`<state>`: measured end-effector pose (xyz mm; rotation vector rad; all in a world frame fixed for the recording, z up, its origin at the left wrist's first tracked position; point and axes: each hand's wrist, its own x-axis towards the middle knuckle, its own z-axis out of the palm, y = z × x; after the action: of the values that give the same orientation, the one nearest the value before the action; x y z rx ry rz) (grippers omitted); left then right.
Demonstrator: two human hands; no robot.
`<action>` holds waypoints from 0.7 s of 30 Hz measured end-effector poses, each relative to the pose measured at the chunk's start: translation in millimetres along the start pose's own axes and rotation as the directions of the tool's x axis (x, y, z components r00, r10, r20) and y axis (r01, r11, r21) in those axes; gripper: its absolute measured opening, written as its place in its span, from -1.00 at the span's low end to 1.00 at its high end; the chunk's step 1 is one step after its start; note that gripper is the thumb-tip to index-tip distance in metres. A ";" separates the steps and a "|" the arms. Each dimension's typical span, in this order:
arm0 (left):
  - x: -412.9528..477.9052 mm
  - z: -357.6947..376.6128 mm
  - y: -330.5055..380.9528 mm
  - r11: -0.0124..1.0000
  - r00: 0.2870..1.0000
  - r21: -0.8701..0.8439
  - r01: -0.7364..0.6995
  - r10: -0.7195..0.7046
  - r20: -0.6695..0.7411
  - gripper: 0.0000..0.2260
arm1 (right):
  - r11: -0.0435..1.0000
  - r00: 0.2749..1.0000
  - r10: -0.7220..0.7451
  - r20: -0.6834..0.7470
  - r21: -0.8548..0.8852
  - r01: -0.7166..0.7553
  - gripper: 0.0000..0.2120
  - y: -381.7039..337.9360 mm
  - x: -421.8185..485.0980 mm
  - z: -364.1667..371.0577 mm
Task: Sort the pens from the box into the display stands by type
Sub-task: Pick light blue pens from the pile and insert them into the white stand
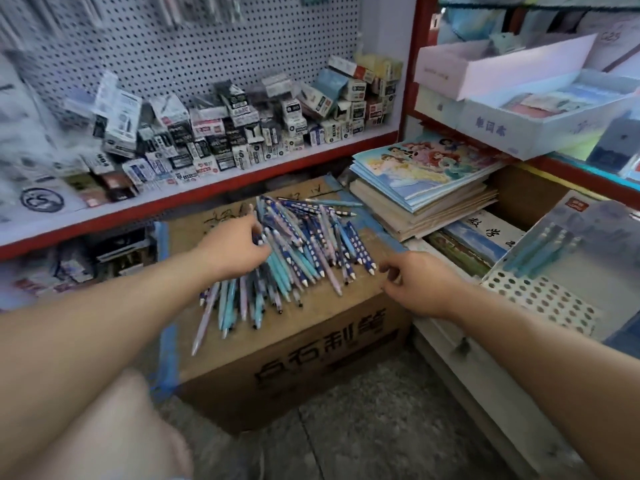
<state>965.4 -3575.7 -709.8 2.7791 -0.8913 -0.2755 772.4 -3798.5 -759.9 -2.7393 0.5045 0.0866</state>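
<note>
The blue, teal and pink plastic pens (301, 251) look smooth with a slight sheen. The brown corrugated cardboard box (311, 358) is matt and scuffed, its edges sealed with shiny blue plastic tape (168, 358). The white perforated pegboard panel (194, 46) looks like painted metal with a dull finish. The small printed cartons (242, 133) are thin card, the stacked colouring books (426, 168) have glossy paper covers, and the grey floor (381, 427) is rough and grainy

Soft, even indoor light, no glare — dim toward the floor (381, 427); edges bow and smear, worst at far left.
</note>
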 end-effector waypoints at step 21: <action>58.7 32.6 -58.7 0.955 0.996 -0.285 -0.086 0.079 -0.036 -0.82 | 0.959 0.998 -0.033 -0.056 0.281 0.047 -0.91 -58.5 136.2 14.8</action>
<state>1036.9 -3568.2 -762.7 2.4678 -0.8814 -0.3282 920.6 -3787.7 -771.1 -2.4750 0.4374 -0.0615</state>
